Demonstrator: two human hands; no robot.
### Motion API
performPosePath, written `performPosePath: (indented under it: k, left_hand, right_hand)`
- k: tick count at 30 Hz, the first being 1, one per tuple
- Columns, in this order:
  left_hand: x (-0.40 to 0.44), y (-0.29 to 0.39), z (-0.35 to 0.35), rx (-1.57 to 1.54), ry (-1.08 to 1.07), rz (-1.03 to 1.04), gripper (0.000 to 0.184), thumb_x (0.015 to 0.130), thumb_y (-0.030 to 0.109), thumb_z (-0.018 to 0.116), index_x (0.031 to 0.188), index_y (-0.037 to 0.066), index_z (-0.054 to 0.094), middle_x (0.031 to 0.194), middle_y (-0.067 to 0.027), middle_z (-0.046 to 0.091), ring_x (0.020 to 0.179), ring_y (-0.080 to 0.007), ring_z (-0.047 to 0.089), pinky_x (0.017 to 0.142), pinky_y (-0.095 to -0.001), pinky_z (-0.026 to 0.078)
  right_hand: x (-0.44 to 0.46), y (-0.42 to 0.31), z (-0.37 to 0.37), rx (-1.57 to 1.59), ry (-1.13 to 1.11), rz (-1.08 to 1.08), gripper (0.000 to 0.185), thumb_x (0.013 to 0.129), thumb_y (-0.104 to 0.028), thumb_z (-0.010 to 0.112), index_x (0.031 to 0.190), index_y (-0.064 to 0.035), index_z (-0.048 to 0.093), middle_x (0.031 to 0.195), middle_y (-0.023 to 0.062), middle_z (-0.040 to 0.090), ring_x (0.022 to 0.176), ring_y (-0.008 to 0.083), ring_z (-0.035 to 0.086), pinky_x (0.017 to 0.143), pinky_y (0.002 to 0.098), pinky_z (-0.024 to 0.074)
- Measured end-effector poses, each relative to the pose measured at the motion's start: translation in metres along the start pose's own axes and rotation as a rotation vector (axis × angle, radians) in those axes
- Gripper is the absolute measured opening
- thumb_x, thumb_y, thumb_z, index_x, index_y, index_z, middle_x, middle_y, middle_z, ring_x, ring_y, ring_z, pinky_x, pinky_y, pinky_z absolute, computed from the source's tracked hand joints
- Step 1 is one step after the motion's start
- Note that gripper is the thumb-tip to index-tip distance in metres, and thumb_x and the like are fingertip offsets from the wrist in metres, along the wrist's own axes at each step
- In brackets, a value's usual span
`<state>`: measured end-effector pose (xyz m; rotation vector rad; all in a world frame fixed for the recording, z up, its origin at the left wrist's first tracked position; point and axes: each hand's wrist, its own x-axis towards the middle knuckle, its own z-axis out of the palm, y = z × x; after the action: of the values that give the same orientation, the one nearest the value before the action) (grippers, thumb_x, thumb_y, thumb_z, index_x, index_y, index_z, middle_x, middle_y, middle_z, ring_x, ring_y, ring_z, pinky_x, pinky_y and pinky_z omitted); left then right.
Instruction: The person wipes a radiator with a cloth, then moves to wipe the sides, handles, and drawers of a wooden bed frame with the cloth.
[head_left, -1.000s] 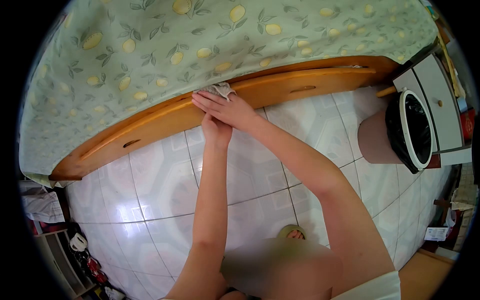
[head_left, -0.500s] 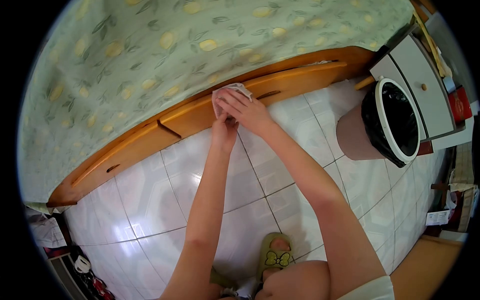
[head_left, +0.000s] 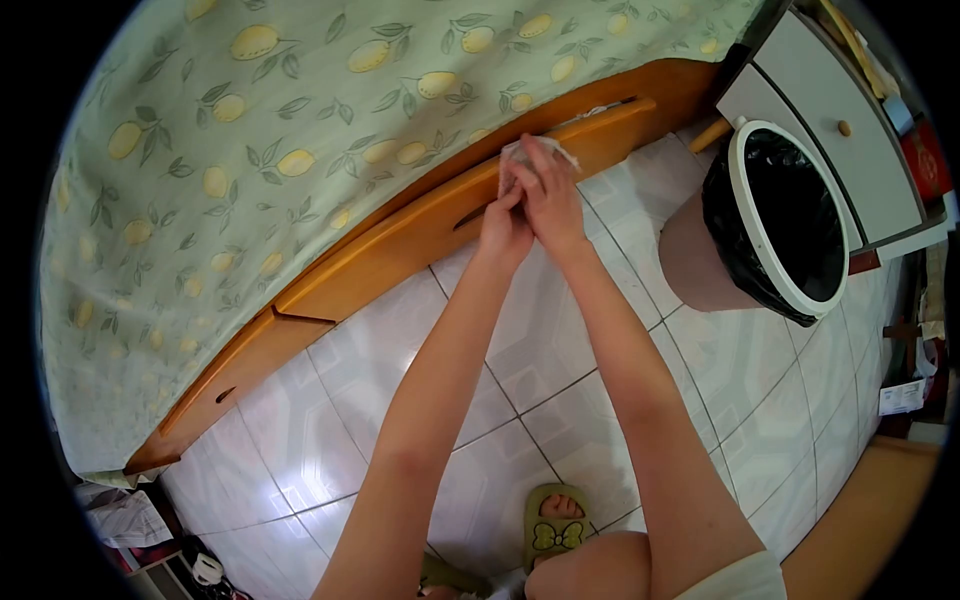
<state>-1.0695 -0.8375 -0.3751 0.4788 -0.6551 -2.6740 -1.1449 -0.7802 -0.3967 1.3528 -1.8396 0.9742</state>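
Observation:
A whitish cloth (head_left: 513, 165) lies against the wooden drawer front (head_left: 400, 232) at the base of the bed. My right hand (head_left: 550, 195) presses on the cloth, its fingers spread over it. Close beside it, my left hand (head_left: 506, 228) touches the cloth's lower edge with its fingers bent. The palm side of both hands is hidden. Above them hangs a green sheet with a lemon print (head_left: 330, 110), down to the top of the wooden edge.
A bin with a black liner (head_left: 705, 255) stands at the right, beside a grey cabinet (head_left: 800, 90). Tiled floor (head_left: 400, 320) spreads below the bed. A green slipper (head_left: 557, 535) is on a foot near the bottom. Dark items lie at the lower left.
Both hands and the cloth have moved to the right along the wooden front. The view has shifted and turned, and more of the left drawer's gap shows than at first.

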Motion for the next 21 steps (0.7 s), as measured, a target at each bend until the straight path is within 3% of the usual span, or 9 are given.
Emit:
performPosePath:
  k: [5,7,13,17,21]
  left_hand:
    - [0.026,-0.016,0.009,0.115,0.043,-0.164,0.038,0.099,0.020,0.037,0.135,0.007,0.037,0.136,-0.0077,0.043,0.123,-0.0217,0.043,0.103,-0.0358,0.035]
    - [0.027,-0.019,0.009,0.163,0.092,-0.145,0.038,0.099,0.020,0.038,0.133,0.005,0.039,0.134,-0.0083,0.045,0.121,-0.0215,0.044,0.102,-0.0349,0.037]
    - [0.013,-0.018,-0.004,0.187,0.134,-0.095,0.036,0.099,0.019,0.039,0.131,0.002,0.042,0.130,-0.0091,0.048,0.119,-0.0204,0.046,0.101,-0.0328,0.037]
    - [-0.001,-0.010,-0.021,0.234,0.175,-0.118,0.036,0.098,0.019,0.040,0.130,0.001,0.043,0.130,-0.0084,0.049,0.120,-0.0198,0.044,0.102,-0.0319,0.034]
    - [-0.022,0.003,-0.011,0.472,0.111,-0.096,0.041,0.097,0.020,0.042,0.132,0.000,0.042,0.133,-0.0096,0.047,0.124,-0.0193,0.042,0.102,-0.0305,0.032]
  right_hand:
    - [-0.002,0.006,-0.011,0.001,0.006,0.322,0.042,0.078,0.000,0.058,0.117,-0.0113,0.048,0.140,0.0109,0.035,0.123,0.0340,0.041,0.100,0.0425,0.0388]
    - [-0.002,0.002,-0.009,0.002,0.039,0.407,0.043,0.078,0.002,0.058,0.117,-0.0111,0.048,0.140,0.0119,0.034,0.123,0.0347,0.040,0.099,0.0412,0.0391]
    - [-0.006,-0.015,0.002,0.085,0.153,0.665,0.049,0.080,0.005,0.053,0.127,0.0018,0.039,0.140,0.0198,0.028,0.127,0.0378,0.034,0.101,0.0396,0.0356]
    - [-0.013,-0.033,0.000,0.042,0.084,0.745,0.056,0.081,0.004,0.054,0.133,0.0038,0.033,0.139,0.0214,0.027,0.128,0.0397,0.029,0.104,0.0412,0.0311]
    - [-0.014,-0.039,0.009,0.081,0.078,0.789,0.060,0.084,-0.001,0.052,0.138,0.0044,0.026,0.142,0.0232,0.023,0.129,0.0420,0.027,0.105,0.0429,0.0303]
